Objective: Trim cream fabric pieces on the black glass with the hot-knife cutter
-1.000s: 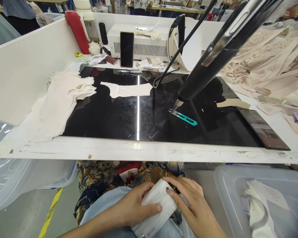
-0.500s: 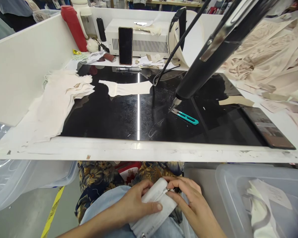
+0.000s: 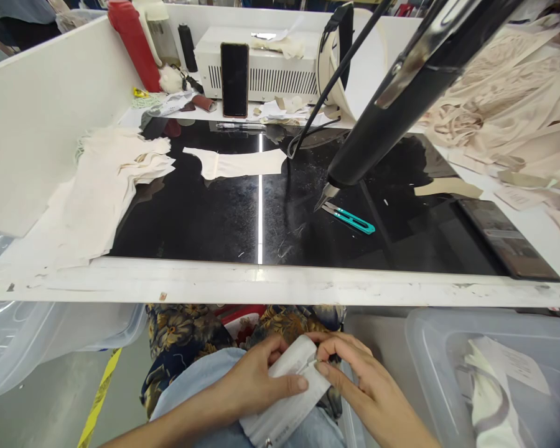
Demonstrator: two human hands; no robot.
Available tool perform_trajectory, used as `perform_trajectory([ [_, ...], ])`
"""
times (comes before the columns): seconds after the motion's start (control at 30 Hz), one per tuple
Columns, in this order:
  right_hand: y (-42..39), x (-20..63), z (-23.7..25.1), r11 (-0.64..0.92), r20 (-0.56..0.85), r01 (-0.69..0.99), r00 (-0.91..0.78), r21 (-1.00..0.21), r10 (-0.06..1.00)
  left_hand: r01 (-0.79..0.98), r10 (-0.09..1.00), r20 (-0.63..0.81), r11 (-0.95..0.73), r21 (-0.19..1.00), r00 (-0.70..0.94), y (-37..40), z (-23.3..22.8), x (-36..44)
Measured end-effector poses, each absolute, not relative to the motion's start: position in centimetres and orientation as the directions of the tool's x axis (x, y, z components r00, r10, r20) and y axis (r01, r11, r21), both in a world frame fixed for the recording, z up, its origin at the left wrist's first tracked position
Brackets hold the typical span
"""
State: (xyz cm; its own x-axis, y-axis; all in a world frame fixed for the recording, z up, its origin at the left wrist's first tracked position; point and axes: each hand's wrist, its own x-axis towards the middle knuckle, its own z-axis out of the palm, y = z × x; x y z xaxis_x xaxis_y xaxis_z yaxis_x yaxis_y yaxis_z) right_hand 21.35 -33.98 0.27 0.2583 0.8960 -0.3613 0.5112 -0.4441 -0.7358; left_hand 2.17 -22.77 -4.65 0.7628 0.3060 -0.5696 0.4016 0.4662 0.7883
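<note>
Over the lap, below the table edge, my left hand (image 3: 273, 382) is closed around a flat white item with faint grey print (image 3: 284, 407). My left thumb presses on its face, and the other fingers go behind it. A small shiny metal bit shows at its lower end; what kind of item it is I cannot tell. My right hand (image 3: 359, 379) pinches at the item's upper right edge with thumb and forefinger. Something small and dark shows behind those fingers, partly hidden.
On the black glass tabletop (image 3: 191, 218) lie a cream fabric piece (image 3: 242, 164) and teal thread snips (image 3: 350, 219). A black pen-like tool (image 3: 378, 130) hangs above the snips. Fabric stacks (image 3: 107, 186) stand left, a phone (image 3: 234, 81) behind, a clear bin (image 3: 429, 348) right.
My right thumb and forefinger have shifted very slightly at the white item's edge. The view has tilted a little; the things on the table have not moved.
</note>
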Motion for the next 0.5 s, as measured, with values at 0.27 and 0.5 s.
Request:
perform_trajectory([
  [0.27, -33.6, 21.2, 0.2, -0.481, -0.407, 0.456, 0.257, -0.749, 0.877, 0.421, 0.354, -0.551, 0.382, 0.823, 0.756, -22.6, -3.3, 2.3],
  [0.5, -33.7, 21.1, 0.4, -0.468, -0.396, 0.462, 0.250, -0.753, 0.884, 0.410, 0.366, -0.548, 0.391, 0.824, 0.752, -22.6, -3.3, 2.3],
])
